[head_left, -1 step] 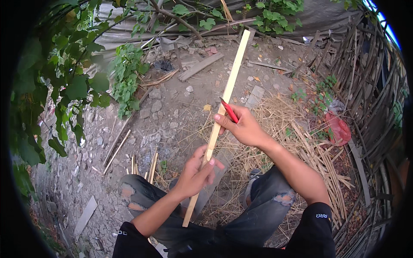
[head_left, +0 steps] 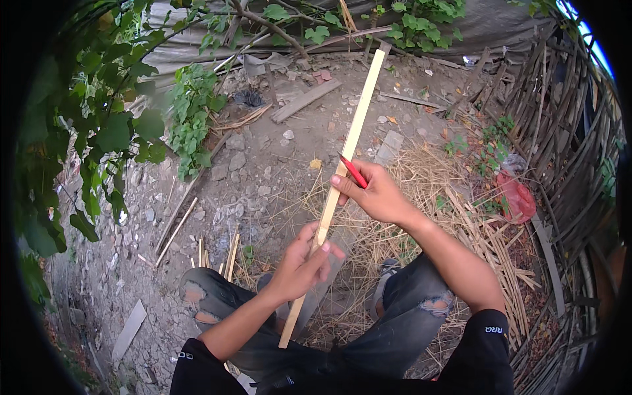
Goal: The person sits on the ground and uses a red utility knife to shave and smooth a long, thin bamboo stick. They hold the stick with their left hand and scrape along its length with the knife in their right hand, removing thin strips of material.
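Observation:
A long, pale wooden strip (head_left: 361, 112) slants from over my lap up and away to the right. Near its lower part my left hand (head_left: 295, 268) is closed around it, with thumb on top and fingers beneath. Farther up, my right hand (head_left: 380, 195) pinches the same strip between thumb and fingers. Tucked in that right hand is a slim red tool (head_left: 355, 173) with a dark, pointed tip lying over the strip's edge; whether it is a knife or a marker I cannot tell. The strip's lower end hangs above my left thigh.
Thin cut sticks (head_left: 490, 247) and straw (head_left: 415, 178) lie to the right. Several upright sticks (head_left: 232, 255) stand by my left knee. A grey board (head_left: 306, 102), a red plastic bag (head_left: 517, 197), leafy branches (head_left: 112, 131) and a stick fence (head_left: 559, 131) surround me.

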Available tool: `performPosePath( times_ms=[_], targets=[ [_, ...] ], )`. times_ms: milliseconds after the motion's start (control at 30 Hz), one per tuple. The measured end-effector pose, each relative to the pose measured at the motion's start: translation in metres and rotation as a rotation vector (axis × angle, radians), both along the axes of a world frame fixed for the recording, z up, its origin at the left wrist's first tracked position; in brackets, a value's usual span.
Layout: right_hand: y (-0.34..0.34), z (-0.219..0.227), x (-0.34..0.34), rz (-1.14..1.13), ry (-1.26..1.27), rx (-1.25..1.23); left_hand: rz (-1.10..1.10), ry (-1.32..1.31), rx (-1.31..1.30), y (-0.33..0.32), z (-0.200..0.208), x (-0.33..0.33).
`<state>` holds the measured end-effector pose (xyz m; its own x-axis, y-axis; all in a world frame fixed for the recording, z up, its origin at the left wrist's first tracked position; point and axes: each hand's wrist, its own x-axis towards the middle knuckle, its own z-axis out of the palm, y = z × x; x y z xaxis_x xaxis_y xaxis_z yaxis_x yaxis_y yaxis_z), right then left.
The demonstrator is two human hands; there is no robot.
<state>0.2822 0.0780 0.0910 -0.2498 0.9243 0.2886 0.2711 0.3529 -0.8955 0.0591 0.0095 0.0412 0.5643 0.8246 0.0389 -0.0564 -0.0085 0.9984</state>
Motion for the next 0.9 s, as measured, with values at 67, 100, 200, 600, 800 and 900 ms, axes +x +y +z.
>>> performPosePath(
  times_ms=[67,100,200,600,800,900],
  targets=[
    [0.006,0.0,0.008,-0.041,-0.08,-0.114,-0.013,-0.045,-0.053,0.015,-0.011,-0.001],
    [0.01,0.001,0.01,-0.059,-0.121,-0.172,-0.017,-0.068,-0.081,0.022,-0.018,-0.003],
    [0.023,-0.002,0.019,-0.023,-0.306,-0.125,0.021,-0.206,-0.251,0.034,-0.044,-0.016],
    [-0.003,-0.021,-0.049,0.157,-0.425,0.02,0.592,-0.28,-0.24,0.042,-0.029,-0.005],
    [-0.028,-0.022,-0.051,0.128,-0.504,0.117,0.567,-0.274,-0.123,0.043,-0.049,-0.003],
    [-0.045,-0.048,-0.04,0.13,-0.59,0.218,0.571,-0.189,-0.049,0.036,-0.057,0.004]
  ],
)
